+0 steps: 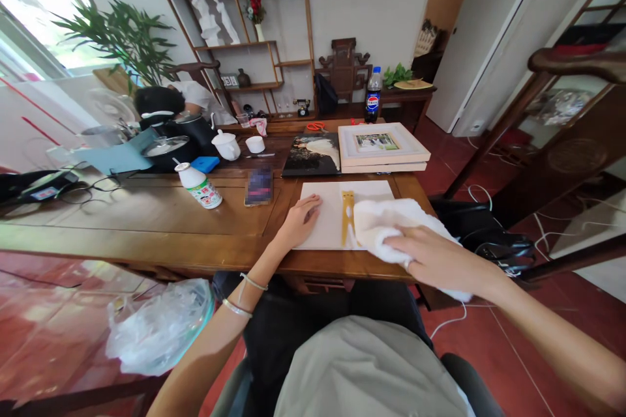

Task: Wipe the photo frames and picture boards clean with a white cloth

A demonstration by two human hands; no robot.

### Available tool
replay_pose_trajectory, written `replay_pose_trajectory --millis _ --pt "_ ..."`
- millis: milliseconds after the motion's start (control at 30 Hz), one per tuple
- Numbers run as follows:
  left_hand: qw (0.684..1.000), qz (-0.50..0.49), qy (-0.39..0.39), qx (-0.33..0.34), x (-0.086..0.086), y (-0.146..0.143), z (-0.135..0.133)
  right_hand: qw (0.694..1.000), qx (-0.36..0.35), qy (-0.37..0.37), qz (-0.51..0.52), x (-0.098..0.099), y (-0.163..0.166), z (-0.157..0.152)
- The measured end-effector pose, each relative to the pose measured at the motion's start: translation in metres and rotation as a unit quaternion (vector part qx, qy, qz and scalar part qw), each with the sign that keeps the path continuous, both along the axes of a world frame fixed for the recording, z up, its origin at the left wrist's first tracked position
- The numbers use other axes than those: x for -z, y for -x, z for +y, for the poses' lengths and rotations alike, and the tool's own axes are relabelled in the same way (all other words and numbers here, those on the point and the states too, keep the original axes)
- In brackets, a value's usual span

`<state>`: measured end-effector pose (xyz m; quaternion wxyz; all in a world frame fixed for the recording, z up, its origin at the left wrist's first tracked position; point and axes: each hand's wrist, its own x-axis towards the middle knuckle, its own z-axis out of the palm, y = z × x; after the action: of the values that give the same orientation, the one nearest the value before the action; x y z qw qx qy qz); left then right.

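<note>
A white panel (328, 212), the back of a picture frame with a yellow stand strip (347, 212), lies face down at the near edge of the wooden table (147, 215). My left hand (299, 221) rests flat on the panel's left edge, fingers stretched out. My right hand (433, 260) presses a white cloth (386, 225) onto the panel's right side, fingers curled over the cloth.
Stacked white picture frames (384, 146) and a dark print (313, 155) lie behind the panel. A phone (259, 186), a white bottle (199, 186), a teapot (227, 144), cups, pots and a cola bottle (373, 95) stand farther back. A plastic bag (161, 326) sits at lower left, a black bag (489, 234) at right.
</note>
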<state>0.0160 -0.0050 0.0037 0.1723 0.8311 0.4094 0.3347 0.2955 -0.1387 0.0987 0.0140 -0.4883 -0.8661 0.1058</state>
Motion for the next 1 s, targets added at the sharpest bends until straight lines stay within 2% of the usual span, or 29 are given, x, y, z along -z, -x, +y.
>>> replay_pose_trajectory --millis 67,167,300,400,467,533,633,867,933,1000 --pt "1.0 0.001 -0.003 0.002 0.0 0.0 0.0 1.0 0.002 0.031 0.002 -0.007 0.003 -0.015" --pt "1.0 0.0 -0.004 0.007 0.0 0.0 0.0 1.0 0.015 0.015 0.012 -0.003 0.003 -0.005" --pt "1.0 -0.001 0.002 0.01 -0.002 0.0 0.0 0.997 -0.018 -0.057 0.039 0.021 -0.007 0.053" --pt "1.0 0.001 0.006 0.008 -0.002 0.002 0.0 0.995 -0.004 -0.089 0.05 0.037 -0.014 0.1" --pt "1.0 0.003 0.007 0.009 -0.002 0.002 0.0 0.995 0.011 -0.096 0.039 0.042 -0.017 0.12" --pt "1.0 0.004 0.005 0.009 -0.002 0.003 0.001 0.995 0.016 -0.1 0.018 0.041 -0.018 0.127" --pt "1.0 0.005 0.001 0.01 -0.001 0.003 0.001 0.995 0.011 -0.1 -0.003 0.029 -0.016 0.113" --pt "1.0 -0.004 0.004 0.005 -0.001 0.001 0.0 0.997 -0.073 -0.011 0.001 -0.011 -0.007 0.012" --pt "1.0 -0.005 0.005 0.003 -0.001 0.0 -0.001 0.997 -0.081 0.008 0.009 -0.016 -0.006 -0.008" --pt "1.0 -0.003 0.006 0.005 -0.001 0.0 -0.001 0.997 -0.081 0.018 0.009 -0.018 -0.004 -0.015"
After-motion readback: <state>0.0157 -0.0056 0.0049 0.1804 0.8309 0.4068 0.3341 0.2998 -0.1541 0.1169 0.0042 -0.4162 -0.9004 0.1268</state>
